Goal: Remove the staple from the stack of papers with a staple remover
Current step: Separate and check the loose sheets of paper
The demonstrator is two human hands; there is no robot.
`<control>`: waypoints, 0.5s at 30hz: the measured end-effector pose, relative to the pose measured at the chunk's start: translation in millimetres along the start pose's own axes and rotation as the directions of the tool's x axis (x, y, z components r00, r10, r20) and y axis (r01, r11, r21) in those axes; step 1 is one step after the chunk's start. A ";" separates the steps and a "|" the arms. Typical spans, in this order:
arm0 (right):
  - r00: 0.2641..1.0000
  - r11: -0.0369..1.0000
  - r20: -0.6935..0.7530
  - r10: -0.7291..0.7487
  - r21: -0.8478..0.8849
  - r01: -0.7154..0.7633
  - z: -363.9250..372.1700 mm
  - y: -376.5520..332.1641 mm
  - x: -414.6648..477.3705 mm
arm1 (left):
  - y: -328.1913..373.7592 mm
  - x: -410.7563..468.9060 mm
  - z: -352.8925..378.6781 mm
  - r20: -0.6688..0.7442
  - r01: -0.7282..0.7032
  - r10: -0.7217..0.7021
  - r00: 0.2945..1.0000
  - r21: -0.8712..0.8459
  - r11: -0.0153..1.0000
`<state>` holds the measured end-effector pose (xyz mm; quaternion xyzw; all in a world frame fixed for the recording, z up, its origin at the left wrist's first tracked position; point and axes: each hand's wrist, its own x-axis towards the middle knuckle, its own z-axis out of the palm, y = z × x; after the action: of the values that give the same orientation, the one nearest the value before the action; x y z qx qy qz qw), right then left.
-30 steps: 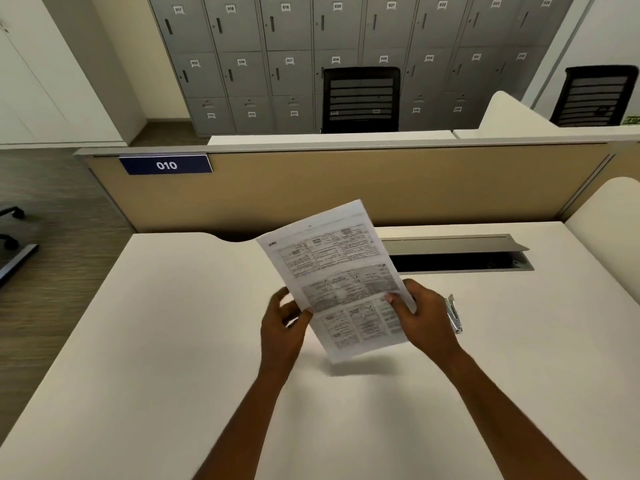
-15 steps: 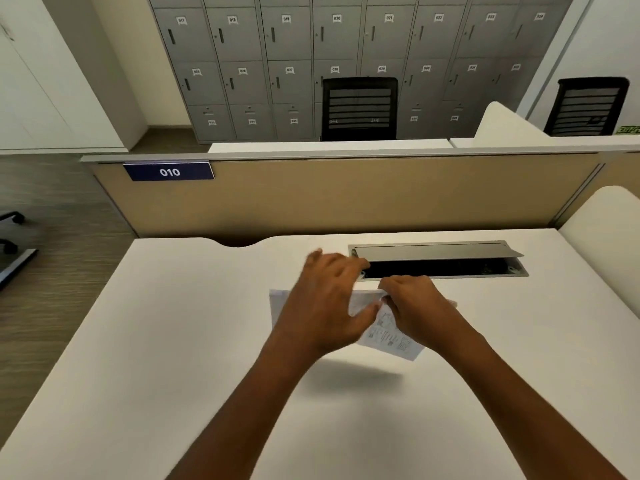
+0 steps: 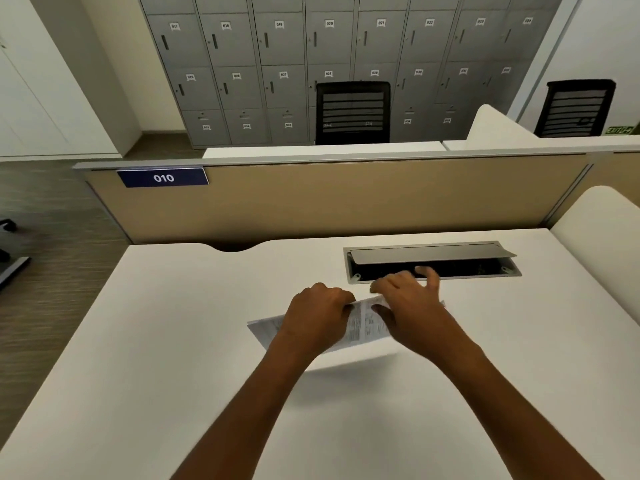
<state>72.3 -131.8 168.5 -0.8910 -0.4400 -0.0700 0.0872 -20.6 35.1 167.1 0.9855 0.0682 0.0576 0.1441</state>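
Frame center: left hand pinching paper stack above desk; right hand fingers spread over it.

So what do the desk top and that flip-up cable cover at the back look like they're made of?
Desk top: probably laminate, smooth matte white with no visible grain. Flip-up cable cover: likely brushed or painted metal, thin, grey, with a soft sheen, though plastic can't be ruled out.
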 end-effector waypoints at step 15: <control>0.911 -0.091 0.209 0.355 0.978 -0.189 52.7 38.3 -45.6 | -47.7 -29.1 -2.6 -0.168 0.008 -0.276 0.946 -0.841 0.540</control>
<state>77.8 -178.5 104.3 -0.6215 -0.1598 0.2312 0.7312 -55.2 76.8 152.9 0.7717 0.1334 0.2100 0.5853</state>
